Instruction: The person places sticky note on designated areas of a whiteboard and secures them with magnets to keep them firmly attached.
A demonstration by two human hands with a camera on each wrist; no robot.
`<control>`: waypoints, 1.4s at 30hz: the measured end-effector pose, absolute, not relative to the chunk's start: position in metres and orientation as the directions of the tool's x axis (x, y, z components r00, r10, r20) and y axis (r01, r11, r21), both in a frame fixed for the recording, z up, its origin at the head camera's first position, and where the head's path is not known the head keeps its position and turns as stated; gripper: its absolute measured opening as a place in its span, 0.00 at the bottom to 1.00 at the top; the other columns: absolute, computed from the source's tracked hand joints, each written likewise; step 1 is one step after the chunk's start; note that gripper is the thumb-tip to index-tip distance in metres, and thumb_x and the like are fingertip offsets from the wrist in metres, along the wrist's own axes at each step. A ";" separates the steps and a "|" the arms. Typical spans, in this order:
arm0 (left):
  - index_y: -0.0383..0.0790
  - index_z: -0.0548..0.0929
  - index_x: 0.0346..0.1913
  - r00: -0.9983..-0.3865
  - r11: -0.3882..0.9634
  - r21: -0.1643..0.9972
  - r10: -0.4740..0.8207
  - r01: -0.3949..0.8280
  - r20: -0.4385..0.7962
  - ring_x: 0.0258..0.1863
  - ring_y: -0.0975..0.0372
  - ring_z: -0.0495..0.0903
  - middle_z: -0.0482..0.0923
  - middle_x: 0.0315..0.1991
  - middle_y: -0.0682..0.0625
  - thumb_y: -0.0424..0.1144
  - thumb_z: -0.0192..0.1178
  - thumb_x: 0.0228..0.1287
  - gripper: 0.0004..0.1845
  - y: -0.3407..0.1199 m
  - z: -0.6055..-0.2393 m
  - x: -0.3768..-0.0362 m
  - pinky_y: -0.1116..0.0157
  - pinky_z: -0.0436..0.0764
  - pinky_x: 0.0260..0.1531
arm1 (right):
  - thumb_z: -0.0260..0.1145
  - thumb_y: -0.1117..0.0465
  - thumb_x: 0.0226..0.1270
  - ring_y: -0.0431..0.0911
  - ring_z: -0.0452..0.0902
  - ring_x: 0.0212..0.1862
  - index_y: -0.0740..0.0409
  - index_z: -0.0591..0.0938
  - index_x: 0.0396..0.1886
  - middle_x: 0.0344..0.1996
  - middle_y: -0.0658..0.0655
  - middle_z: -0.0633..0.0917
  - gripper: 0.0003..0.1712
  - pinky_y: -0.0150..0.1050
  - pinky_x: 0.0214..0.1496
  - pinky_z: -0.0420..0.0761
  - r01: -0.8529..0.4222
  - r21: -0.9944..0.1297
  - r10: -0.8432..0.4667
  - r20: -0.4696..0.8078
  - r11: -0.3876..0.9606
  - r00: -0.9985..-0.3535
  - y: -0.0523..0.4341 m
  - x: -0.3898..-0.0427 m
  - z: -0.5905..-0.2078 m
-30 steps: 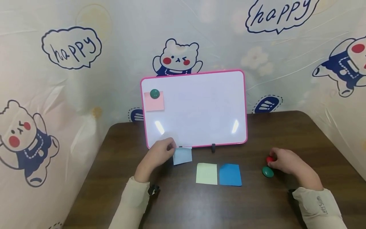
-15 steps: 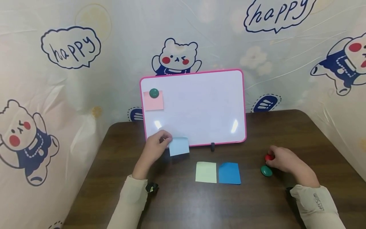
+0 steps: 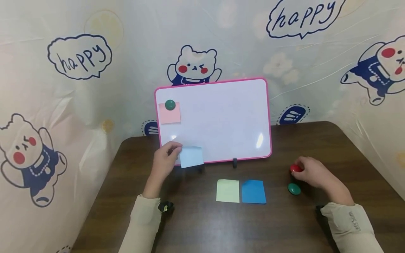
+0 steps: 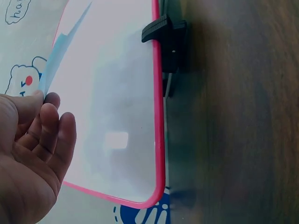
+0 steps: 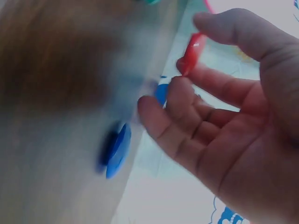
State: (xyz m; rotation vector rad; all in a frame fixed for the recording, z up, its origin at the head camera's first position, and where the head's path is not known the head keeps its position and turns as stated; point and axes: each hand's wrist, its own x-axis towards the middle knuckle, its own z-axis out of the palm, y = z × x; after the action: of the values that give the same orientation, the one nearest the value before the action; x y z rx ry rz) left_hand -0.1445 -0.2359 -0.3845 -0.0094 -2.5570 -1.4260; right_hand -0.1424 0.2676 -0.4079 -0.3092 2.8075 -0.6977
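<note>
My left hand (image 3: pixel 165 156) pinches a light blue sticky note (image 3: pixel 191 157) by its upper left corner, in front of the lower left of the pink-framed whiteboard (image 3: pixel 227 119). The left wrist view shows the note edge-on between thumb and fingertips. At the right, my right hand (image 3: pixel 313 171) holds a red round magnet (image 3: pixel 295 168) between thumb and finger, raised off the table in the right wrist view. Just below it on the table lies a green magnet (image 3: pixel 294 189). A blue magnet (image 5: pixel 119 151) shows in the right wrist view; the hand hides it in the head view.
On the board's upper left, a pink note (image 3: pixel 169 117) sits under a green magnet (image 3: pixel 170 104). A pale green note (image 3: pixel 227 190) and a blue note (image 3: pixel 254 192) lie side by side on the brown table. Black clips (image 4: pixel 170 44) brace the board's bottom edge.
My left hand has carried the light blue note up and to the left, from below the board's bottom edge to over its lower left. The right hand has lifted the red magnet slightly.
</note>
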 end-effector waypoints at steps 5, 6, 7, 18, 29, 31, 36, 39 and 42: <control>0.43 0.85 0.49 -0.970 0.495 0.862 -0.134 0.110 0.201 0.40 0.54 0.79 0.82 0.42 0.49 0.44 0.60 0.74 0.10 -0.237 -0.383 -0.148 0.56 0.82 0.44 | 0.72 0.54 0.65 0.58 0.74 0.45 0.68 0.77 0.59 0.47 0.66 0.78 0.29 0.52 0.43 0.83 -0.136 -0.572 -0.226 -0.089 0.809 -0.970 0.263 -0.141 -0.401; 0.43 0.84 0.49 -0.970 0.488 0.866 -0.138 0.111 0.202 0.39 0.54 0.79 0.81 0.41 0.49 0.43 0.60 0.75 0.10 -0.237 -0.382 -0.149 0.56 0.82 0.43 | 0.72 0.53 0.65 0.58 0.74 0.46 0.66 0.77 0.60 0.48 0.66 0.78 0.29 0.51 0.43 0.83 -0.140 -0.586 -0.219 -0.066 0.798 -0.973 0.262 -0.140 -0.399; 0.43 0.84 0.49 -0.969 0.483 0.868 -0.141 0.112 0.203 0.38 0.54 0.79 0.81 0.41 0.48 0.43 0.60 0.75 0.10 -0.237 -0.382 -0.149 0.56 0.82 0.42 | 0.72 0.53 0.65 0.58 0.73 0.46 0.65 0.77 0.60 0.49 0.65 0.77 0.30 0.49 0.43 0.82 -0.146 -0.597 -0.215 -0.046 0.789 -0.975 0.261 -0.140 -0.398; 0.42 0.84 0.50 -0.973 0.445 0.892 -0.164 0.073 0.161 0.37 0.53 0.80 0.80 0.40 0.47 0.43 0.59 0.75 0.10 -0.233 -0.380 -0.152 0.56 0.82 0.41 | 0.72 0.54 0.67 0.55 0.73 0.49 0.59 0.75 0.62 0.49 0.61 0.79 0.29 0.42 0.44 0.82 -0.203 -0.666 -0.219 0.060 0.718 -0.974 0.244 -0.138 -0.391; 0.43 0.84 0.50 -0.971 0.428 0.901 -0.177 0.073 0.163 0.38 0.53 0.80 0.81 0.42 0.48 0.46 0.60 0.74 0.12 -0.231 -0.382 -0.154 0.59 0.82 0.44 | 0.73 0.56 0.66 0.54 0.73 0.45 0.60 0.72 0.65 0.49 0.63 0.80 0.32 0.34 0.40 0.81 -0.159 -0.705 -0.169 0.057 0.691 -0.984 0.231 -0.132 -0.379; 0.43 0.84 0.50 -0.970 0.429 0.900 -0.177 0.077 0.168 0.38 0.54 0.80 0.81 0.43 0.48 0.47 0.60 0.74 0.12 -0.230 -0.382 -0.154 0.59 0.82 0.44 | 0.73 0.57 0.66 0.54 0.73 0.45 0.60 0.71 0.65 0.49 0.63 0.79 0.32 0.33 0.39 0.81 -0.165 -0.710 -0.160 0.075 0.684 -0.984 0.230 -0.131 -0.378; 0.43 0.84 0.50 -0.966 0.432 0.897 -0.182 0.092 0.186 0.38 0.54 0.80 0.81 0.42 0.48 0.46 0.60 0.74 0.12 -0.229 -0.381 -0.155 0.59 0.82 0.43 | 0.73 0.59 0.66 0.54 0.73 0.44 0.60 0.72 0.65 0.48 0.62 0.80 0.32 0.31 0.37 0.80 -0.199 -0.706 -0.149 0.132 0.679 -0.980 0.229 -0.131 -0.377; 0.44 0.84 0.50 -0.966 0.433 0.897 -0.183 0.089 0.184 0.38 0.54 0.80 0.81 0.41 0.48 0.47 0.60 0.74 0.12 -0.228 -0.381 -0.157 0.59 0.82 0.43 | 0.73 0.60 0.66 0.53 0.73 0.43 0.60 0.71 0.65 0.48 0.62 0.80 0.31 0.31 0.37 0.80 -0.206 -0.707 -0.144 0.148 0.676 -0.978 0.227 -0.132 -0.376; 0.44 0.84 0.50 -0.966 0.433 0.898 -0.190 0.079 0.176 0.39 0.54 0.80 0.81 0.42 0.49 0.47 0.61 0.74 0.12 -0.227 -0.378 -0.159 0.58 0.81 0.44 | 0.72 0.59 0.67 0.53 0.73 0.43 0.61 0.71 0.66 0.49 0.63 0.79 0.32 0.30 0.37 0.80 -0.210 -0.710 -0.142 0.155 0.672 -0.978 0.224 -0.132 -0.374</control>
State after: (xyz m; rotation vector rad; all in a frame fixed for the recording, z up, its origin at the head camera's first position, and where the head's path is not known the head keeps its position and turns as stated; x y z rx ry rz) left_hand -0.1592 -0.2270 -0.3779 0.0964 -2.4372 -1.5469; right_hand -0.1322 0.2244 -0.3739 -0.3107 2.9510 -1.2709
